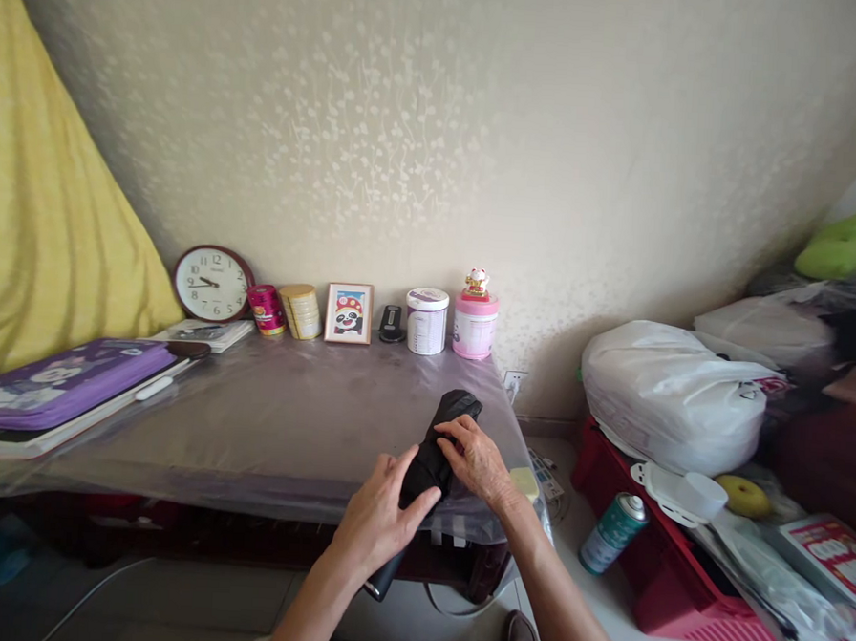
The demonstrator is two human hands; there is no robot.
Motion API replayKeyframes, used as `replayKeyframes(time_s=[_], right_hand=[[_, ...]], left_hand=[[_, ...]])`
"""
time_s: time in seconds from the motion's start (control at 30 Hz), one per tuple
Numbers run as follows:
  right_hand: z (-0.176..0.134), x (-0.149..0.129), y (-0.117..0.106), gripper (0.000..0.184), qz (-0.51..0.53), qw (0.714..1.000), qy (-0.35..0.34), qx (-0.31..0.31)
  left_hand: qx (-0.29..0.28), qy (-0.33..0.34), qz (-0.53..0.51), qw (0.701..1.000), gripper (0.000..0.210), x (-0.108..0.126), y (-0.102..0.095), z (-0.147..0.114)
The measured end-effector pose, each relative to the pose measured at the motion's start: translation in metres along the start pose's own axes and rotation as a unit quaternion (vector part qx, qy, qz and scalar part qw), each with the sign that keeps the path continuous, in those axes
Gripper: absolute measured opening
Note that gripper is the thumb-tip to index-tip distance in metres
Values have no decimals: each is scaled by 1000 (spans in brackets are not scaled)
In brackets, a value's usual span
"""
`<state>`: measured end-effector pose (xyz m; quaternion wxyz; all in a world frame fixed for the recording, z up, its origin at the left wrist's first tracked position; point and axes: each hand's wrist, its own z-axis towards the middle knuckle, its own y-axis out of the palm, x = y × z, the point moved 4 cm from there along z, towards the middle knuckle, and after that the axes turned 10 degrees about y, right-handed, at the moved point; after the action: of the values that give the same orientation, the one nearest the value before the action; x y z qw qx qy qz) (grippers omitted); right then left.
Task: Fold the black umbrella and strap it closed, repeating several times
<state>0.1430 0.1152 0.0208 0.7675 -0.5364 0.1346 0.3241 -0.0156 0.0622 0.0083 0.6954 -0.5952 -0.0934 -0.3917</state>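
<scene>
Left hand point(382, 509), palm inward, thumb and fingers around black folded umbrella point(427, 464); handle partly hidden behind the wrist. Forearms cut off below. Right hand point(479, 462) reaches over, fingers bent, pinching the fabric; exact fold unclear. Umbrella slants across front edge of film-covered table point(287, 409).

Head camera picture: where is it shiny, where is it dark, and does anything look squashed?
Head view: pale sheen on the plastic-covered table; dimness underneath; a soft shadow on the wall beside the white plastic bag. Same head view: the black folding umbrella's folds blend together, and the clock looks squashed into an oval.
</scene>
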Motion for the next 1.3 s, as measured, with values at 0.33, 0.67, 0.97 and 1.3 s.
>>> replayKeyframes(time_s=[0.33,0.67,0.97,1.3], right_hand=[[12,-1,3,10,7,1000,9,-23],[-1,27,-20,18,335,931,106,-94],[-18,61,-33,34,256,937,202,-122],[-14,42,-16,25,215,966,139,-37]], left_hand=[[-105,-45,151,982,76,13,25,-5],[-104,-126,-136,977,77,-11,21,-8],[-86,-150,-320,932,83,-20,20,-9],[-108,-158,-395,899,79,-11,23,-10]])
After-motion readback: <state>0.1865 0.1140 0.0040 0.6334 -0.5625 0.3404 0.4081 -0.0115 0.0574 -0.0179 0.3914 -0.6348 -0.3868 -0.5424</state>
